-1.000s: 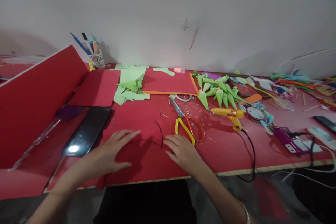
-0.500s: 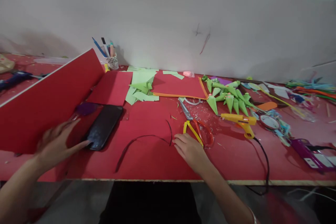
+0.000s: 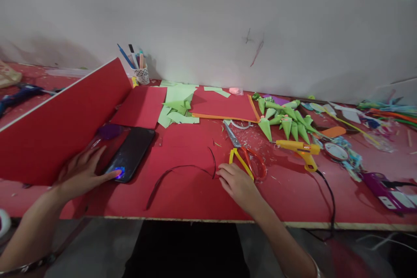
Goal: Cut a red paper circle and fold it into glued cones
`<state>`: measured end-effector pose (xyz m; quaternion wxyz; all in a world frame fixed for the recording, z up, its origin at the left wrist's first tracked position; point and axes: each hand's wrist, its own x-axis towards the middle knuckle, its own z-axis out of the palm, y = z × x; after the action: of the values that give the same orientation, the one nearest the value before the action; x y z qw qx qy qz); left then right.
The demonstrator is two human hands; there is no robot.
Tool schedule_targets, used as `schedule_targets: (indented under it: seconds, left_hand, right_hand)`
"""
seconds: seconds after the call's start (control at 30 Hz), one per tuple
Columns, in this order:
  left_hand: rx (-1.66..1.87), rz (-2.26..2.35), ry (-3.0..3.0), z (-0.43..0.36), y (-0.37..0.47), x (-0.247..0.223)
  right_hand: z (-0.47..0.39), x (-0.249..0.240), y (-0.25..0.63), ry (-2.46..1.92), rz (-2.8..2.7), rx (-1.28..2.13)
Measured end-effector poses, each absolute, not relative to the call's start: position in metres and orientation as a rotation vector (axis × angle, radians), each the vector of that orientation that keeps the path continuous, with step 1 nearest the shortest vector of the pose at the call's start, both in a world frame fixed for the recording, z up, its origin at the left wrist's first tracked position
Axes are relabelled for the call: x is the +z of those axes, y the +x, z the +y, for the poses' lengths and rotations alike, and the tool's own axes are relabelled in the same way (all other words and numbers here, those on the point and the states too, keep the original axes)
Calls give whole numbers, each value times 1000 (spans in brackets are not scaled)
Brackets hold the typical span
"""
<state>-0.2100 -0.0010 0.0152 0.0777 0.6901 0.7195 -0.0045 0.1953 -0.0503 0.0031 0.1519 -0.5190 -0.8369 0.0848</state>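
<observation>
Under the thumb of the spread left hand point(image 3: 82, 173), the phone point(image 3: 134, 151) lies flat, apparently for pressing; the curled right hand point(image 3: 239, 186) rests beside the cord point(image 3: 185, 166), grip unclear.

This is looking like a craft workshop: a yellow glue gun point(image 3: 298, 147) and scissors point(image 3: 239, 145) are lying on a red table point(image 3: 195, 200), green paper cones point(image 3: 286, 126) are sitting together, and pens point(image 3: 134, 57) are standing in a cup point(image 3: 142, 76).
</observation>
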Motion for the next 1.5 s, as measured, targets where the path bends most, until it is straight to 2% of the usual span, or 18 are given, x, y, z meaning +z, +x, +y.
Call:
schedule_targets:
  seconds: [0.27,0.43,0.53,0.63,0.73,1.03,1.17,1.3,1.5]
  left_hand:
    - [-24,2199,2049,-1,-203,21]
    - [146,2108,2217,-7,-190,35]
    - [196,1797,2505,-23,-172,38]
    - [28,1359,2602,-41,-149,25]
    - [14,1212,2659,-53,-133,5]
    - [141,1175,2716,-63,-110,-4]
    - [237,1183,2700,-61,-96,-3]
    - [264,1279,2634,-60,-91,-8]
    - [345,1366,2577,-55,-86,-2]
  right_hand:
    - [-50,4,197,-1472,-2382,290]
    - [-43,6,199,-1443,-2461,333]
    - [-34,8,200,-1443,-2519,307]
    - [-25,8,202,-1475,-2526,200]
    - [-17,6,205,-1501,-2506,126]
    - [-22,23,196,-1409,-2476,50]
    - [-27,33,173,-1134,-2622,251]
    - [-16,25,150,-938,-2792,346]
    - [5,14,130,-952,-2804,264]
